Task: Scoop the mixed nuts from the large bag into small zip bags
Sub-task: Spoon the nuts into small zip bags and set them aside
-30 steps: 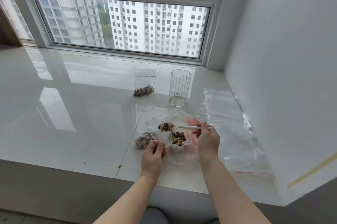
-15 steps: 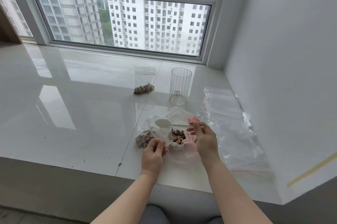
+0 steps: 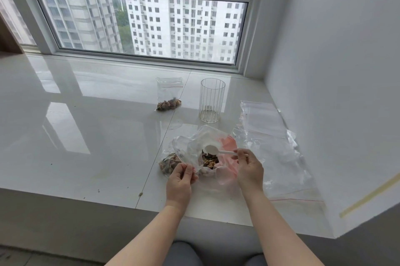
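The large clear bag (image 3: 225,170) with pink print lies open on the white sill, mixed nuts (image 3: 208,160) heaped inside. My right hand (image 3: 249,168) pinches the handle of a white plastic spoon (image 3: 213,150), whose empty bowl hovers over those nuts. Left of the big bag, a small zip bag (image 3: 173,160) holds some nuts. My left hand (image 3: 180,179) pinches that bag's mouth and keeps it open.
A filled small zip bag (image 3: 168,98) lies farther back. Beside it stands an empty ribbed glass (image 3: 211,100). A pile of empty zip bags (image 3: 270,140) lies on the right against the white wall. The sill's front edge (image 3: 108,199) runs just below my wrists.
One second ago the spoon carried nuts over the small bag. It is empty now and has swung right, over the nuts in the large bag. My left hand has kept its hold.
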